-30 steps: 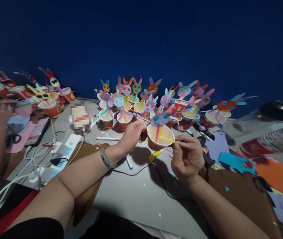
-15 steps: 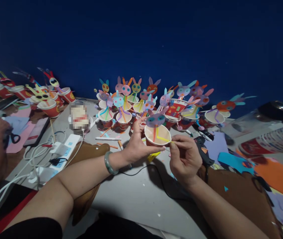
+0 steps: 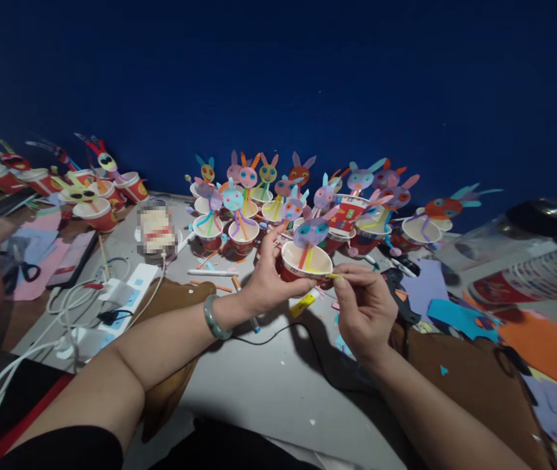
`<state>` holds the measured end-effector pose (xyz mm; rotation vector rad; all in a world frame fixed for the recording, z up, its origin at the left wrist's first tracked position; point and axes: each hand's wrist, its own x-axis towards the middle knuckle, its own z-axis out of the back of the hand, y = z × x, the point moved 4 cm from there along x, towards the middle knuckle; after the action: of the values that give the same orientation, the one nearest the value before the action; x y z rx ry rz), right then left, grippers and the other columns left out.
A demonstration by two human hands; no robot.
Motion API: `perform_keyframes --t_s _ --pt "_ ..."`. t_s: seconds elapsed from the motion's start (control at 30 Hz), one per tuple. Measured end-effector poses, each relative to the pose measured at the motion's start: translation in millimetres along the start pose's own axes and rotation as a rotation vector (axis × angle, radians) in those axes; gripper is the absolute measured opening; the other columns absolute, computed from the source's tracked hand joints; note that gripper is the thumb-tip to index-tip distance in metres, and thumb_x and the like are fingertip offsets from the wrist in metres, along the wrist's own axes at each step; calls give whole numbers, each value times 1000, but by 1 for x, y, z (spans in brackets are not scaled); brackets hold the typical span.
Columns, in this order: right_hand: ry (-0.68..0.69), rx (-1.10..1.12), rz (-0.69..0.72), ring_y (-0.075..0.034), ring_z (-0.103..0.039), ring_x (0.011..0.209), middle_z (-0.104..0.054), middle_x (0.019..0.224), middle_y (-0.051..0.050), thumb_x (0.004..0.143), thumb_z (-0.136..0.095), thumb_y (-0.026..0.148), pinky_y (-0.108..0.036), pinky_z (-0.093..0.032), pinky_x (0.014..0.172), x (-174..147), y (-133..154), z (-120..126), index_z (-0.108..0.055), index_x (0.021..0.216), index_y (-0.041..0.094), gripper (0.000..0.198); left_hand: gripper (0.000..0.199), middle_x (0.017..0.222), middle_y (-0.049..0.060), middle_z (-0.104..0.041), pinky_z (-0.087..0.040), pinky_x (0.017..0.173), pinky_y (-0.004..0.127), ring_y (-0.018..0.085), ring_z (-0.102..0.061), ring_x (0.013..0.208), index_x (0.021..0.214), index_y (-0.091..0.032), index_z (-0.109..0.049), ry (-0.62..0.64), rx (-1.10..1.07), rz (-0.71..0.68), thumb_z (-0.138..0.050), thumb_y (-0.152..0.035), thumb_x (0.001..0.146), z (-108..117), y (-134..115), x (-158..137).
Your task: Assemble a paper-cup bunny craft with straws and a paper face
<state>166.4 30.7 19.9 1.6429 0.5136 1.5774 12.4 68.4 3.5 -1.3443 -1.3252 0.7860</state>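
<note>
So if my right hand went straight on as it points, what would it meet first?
Probably the cup in your left hand: your right hand, pinching a yellow strip, points at its rim, though depth is unclear.

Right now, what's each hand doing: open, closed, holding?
Left hand: closed on a paper cup, thumb across its front.
Right hand: closed, pinching a yellow strip at the cup's rim.

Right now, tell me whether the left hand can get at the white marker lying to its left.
Probably yes, but not freely: the left hand grips the cup and would likely need to let go first. The white marker lies nearby on the table, apparently uncovered.
</note>
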Motion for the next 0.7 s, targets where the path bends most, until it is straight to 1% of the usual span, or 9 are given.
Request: perform_keyframes --t_s 0.13,0.27,0.37,0.53,0.7 --pt "4 -22 -12 -15 -64 70 -65 86 -4 88 -67 28 -28 -56 56 1 -5 3 -60 84 20 12 105 114 8 -61 -50 94 34 20 -64 103 145 -23 -25 4 12 57 -88 -27 61 2 3 0" --pt "11 -50 -106 -16 -63 71 -65 87 -4 85 -70 34 -29 -55 57 0 -10 7 -60 90 21 17 108 115 9 -60 -50 96 35 21 -64 104 147 -24 -22 23 3 77 -88 -25 61 1 4 0" --pt "24 -41 -142 -14 -62 69 -64 88 -3 83 -72 32 -29 -55 58 0 -13 8 -60 94 21 20 109 115 9 -60 -50 97 36 21 -64 106 146 -23 -22 25 -11 64 -88 -25 60 0 5 0" --pt "51 -24 -138 -13 -60 67 -62 84 0 81 -73 28 -28 -53 59 -1 -18 6 -60 93 21 19 108 116 10 -62 -49 98 36 22 -64 107 146 -23 -22 2 -3 38 -88 -26 60 0 6 0" --pt "65 -18 -133 -13 -61 71 -63 85 0 81 -73 26 -28 -52 64 -3 -21 5 -60 95 21 20 111 118 10 -60 -49 99 38 22 -63 108 149 -22 -18 23 9 53 -88 -27 63 1 6 0"
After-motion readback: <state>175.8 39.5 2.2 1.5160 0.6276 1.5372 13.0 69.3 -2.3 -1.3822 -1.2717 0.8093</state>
